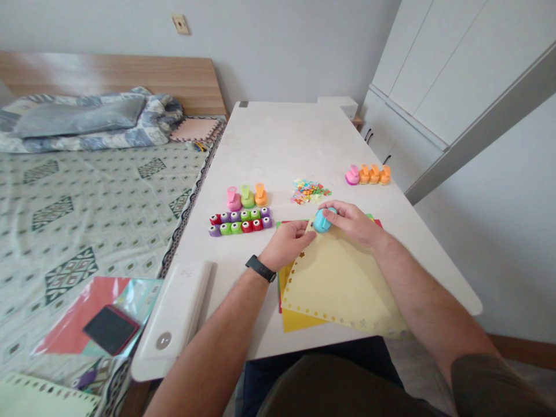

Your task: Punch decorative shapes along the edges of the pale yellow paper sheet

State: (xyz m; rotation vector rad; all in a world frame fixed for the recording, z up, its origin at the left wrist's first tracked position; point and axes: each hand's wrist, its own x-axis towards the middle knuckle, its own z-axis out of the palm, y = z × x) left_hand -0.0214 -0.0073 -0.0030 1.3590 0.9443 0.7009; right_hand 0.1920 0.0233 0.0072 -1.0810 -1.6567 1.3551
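Sleeve (pixel 145 296) of clear plastic holds coral paper (pixel 89 304), left hand (pixel 287 245) pinches cream sheet (pixel 343 281), right hand (pixel 353 223) grips blue punch (pixel 322 222).

No lettering or number can be read. Faint marks on the white case (pixel 176 307) on the desk (pixel 278 139), at its far end and on its grey circle (pixel 164 340), are too small.

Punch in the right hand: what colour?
The punch is light blue; shows best in the head view.
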